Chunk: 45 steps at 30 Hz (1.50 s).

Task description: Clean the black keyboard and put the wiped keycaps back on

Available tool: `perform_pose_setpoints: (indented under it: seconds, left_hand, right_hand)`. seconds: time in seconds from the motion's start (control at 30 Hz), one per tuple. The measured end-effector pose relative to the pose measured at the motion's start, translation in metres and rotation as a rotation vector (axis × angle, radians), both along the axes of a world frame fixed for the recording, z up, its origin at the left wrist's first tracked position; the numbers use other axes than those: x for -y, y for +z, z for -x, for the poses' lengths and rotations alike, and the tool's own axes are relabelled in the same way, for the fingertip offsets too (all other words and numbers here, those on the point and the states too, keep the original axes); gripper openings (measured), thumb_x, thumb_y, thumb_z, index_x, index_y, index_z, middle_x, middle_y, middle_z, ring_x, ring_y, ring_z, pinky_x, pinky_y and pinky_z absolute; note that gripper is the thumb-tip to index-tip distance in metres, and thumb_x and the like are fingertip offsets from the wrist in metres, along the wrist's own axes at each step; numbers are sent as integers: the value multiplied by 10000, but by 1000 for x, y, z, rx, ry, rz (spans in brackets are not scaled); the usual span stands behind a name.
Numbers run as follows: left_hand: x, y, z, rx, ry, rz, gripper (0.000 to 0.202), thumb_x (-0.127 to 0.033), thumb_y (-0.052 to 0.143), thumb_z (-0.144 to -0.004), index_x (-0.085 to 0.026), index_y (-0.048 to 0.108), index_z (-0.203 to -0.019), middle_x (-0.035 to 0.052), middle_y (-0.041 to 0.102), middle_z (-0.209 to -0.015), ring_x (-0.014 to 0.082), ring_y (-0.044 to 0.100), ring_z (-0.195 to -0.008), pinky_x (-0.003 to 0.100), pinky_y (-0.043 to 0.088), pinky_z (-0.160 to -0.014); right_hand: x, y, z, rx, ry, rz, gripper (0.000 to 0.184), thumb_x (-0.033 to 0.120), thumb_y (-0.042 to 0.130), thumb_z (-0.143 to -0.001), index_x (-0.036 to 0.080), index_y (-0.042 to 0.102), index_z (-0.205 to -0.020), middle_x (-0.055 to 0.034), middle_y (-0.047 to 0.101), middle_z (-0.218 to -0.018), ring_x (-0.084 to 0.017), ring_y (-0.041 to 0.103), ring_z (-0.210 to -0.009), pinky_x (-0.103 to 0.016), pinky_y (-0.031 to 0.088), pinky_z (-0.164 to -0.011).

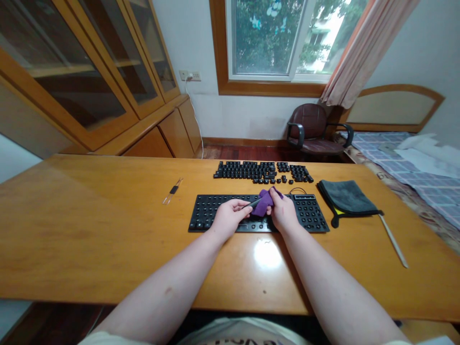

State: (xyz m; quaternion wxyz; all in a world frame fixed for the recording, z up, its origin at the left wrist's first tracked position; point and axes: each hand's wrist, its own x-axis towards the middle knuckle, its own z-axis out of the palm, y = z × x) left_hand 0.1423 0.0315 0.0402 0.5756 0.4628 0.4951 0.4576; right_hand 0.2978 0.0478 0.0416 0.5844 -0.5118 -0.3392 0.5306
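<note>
Both hands are raised over a black keyboard (204,211) whose keycaps are off, with rows of bare key mounts showing. Between thumb and fingers of my left hand (229,216) is one end of a long black keycap (254,203), which looks like a space bar. My right hand (284,211) pinches a purple cloth (264,203) that is folded round the keycap's other end. That far end is hidden by the cloth and fingers. Loose black keycaps (247,170) lie in rows just beyond the keyboard.
A wire keycap puller (174,189) lies to the left on the wooden desk (108,230). Right of the keyboard are a folded grey cloth (347,196) and a thin pale stick (394,242). Past the desk stands a brown armchair (312,127).
</note>
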Motion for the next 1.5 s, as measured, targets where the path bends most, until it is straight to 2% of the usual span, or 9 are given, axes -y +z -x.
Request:
perform_pose_setpoints:
  seconds: [0.23, 0.4, 0.57, 0.7, 0.83, 1.0, 1.2, 1.37, 1.5]
  left_hand:
    - [-1, -2, 0, 25, 14, -21, 277, -282, 721, -644, -112, 636, -845, 60, 691, -781, 134, 632, -680, 286, 514, -705]
    - [1, 2, 1, 159, 33, -138, 449, -197, 751, -585, -156, 602, -1006, 53, 679, -959, 164, 632, -890, 319, 475, -873]
    - [-2, 0, 5, 114, 114, -225, 338, -290, 727, -629, -156, 618, -920, 56, 666, -987, 182, 605, -957, 325, 446, -914]
    - [-7, -2, 8, 202, 208, -299, 340, -427, 630, -738, -195, 561, -977, 57, 631, -1063, 174, 584, -1014, 325, 424, -931]
    - [-6, -2, 10, 344, 143, -230, 399, -494, 538, -794, -196, 506, -1059, 42, 623, -922, 149, 621, -840, 317, 472, -825]
    - [0, 1, 7, 284, -21, -139, 575, -509, 533, -797, -176, 382, -1240, -2, 576, -748, 79, 537, -563, 237, 462, -612]
    - [6, 0, -3, 236, -91, -55, 450, -540, 585, -738, -207, 383, -964, -64, 524, -622, 68, 462, -446, 190, 374, -449]
    - [6, -6, -6, 165, -173, -51, 401, -539, 586, -731, -205, 369, -774, -75, 485, -589, 68, 424, -440, 196, 356, -444]
    - [1, -9, -6, 75, -155, -68, 399, -533, 599, -721, -196, 385, -733, -46, 511, -653, 93, 493, -569, 215, 402, -546]
  right_hand:
    - [-3, -9, 3, -98, -37, -10, 390, 545, 626, -685, 162, 598, -619, 18, 523, -421, -102, 427, -349, -251, 342, -372]
    - [-1, -13, 8, -217, 119, -39, 261, 354, 740, -614, 156, 606, -717, 48, 539, -496, -72, 428, -392, -210, 342, -379]
    - [1, -16, 8, -192, 283, -49, 244, 316, 736, -634, 140, 628, -762, 34, 571, -536, -67, 436, -399, -199, 335, -380]
    - [-4, -15, 3, -161, 95, -86, 268, 371, 706, -667, 146, 632, -793, 20, 604, -559, -91, 481, -424, -218, 366, -410]
    - [-7, -11, 0, -263, -46, -175, 422, 417, 673, -692, 165, 610, -1025, -45, 684, -852, -153, 610, -627, -250, 437, -498]
    - [3, -1, 7, -288, 170, -209, 456, 396, 696, -672, 185, 612, -1067, -46, 680, -883, -140, 585, -628, -236, 436, -499]
    - [12, -4, 14, -182, 406, -135, 469, 323, 757, -577, 177, 646, -1009, -31, 680, -826, -182, 601, -707, -318, 496, -676]
    - [8, -12, 10, -31, 413, -131, 288, 267, 731, -584, 162, 678, -847, -2, 668, -713, -140, 554, -593, -268, 454, -576]
    - [8, -12, 11, -43, 359, -136, 189, 244, 717, -594, 153, 671, -753, 35, 585, -545, -78, 422, -441, -210, 323, -433]
